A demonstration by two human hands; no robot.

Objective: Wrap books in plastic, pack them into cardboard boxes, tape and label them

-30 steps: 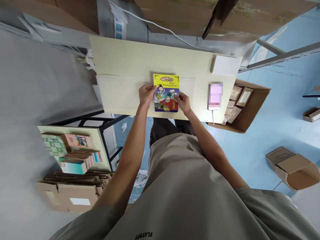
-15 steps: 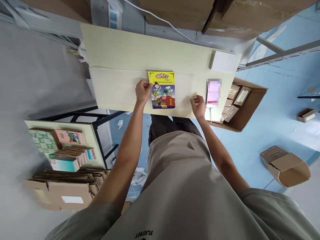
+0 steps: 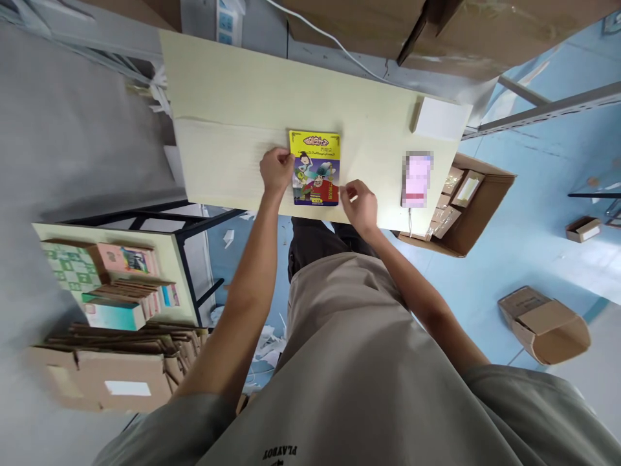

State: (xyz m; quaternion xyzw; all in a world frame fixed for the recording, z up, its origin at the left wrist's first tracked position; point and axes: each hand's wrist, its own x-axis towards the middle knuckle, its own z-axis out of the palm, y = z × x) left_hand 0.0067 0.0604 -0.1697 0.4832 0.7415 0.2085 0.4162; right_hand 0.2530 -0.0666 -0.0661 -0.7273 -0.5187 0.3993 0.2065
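A comic-style book (image 3: 316,169) with a yellow and purple cover lies face up on a thin, pale, translucent sheet (image 3: 228,162). The sheet spreads out to the book's left; no part of it shows on the right. My left hand (image 3: 277,171) is closed at the book's left edge, thumb and fingers gripping there. At the lower right edge, my right hand (image 3: 359,206) is closed in a pinch with its fingertips touching the book's side. What sits between those fingertips is too small to make out.
On the table (image 3: 378,123), a phone (image 3: 417,180) with a cable and a white box (image 3: 440,118) lie to the right. An open carton (image 3: 485,207) of packets stands beyond the right edge. Left, a lower table holds books (image 3: 126,262); large cartons (image 3: 359,26) line the back.
My right hand has moved left from beside the phone to the book's right edge. The sheet's right part no longer shows beside the book. My left hand stays at the left edge.
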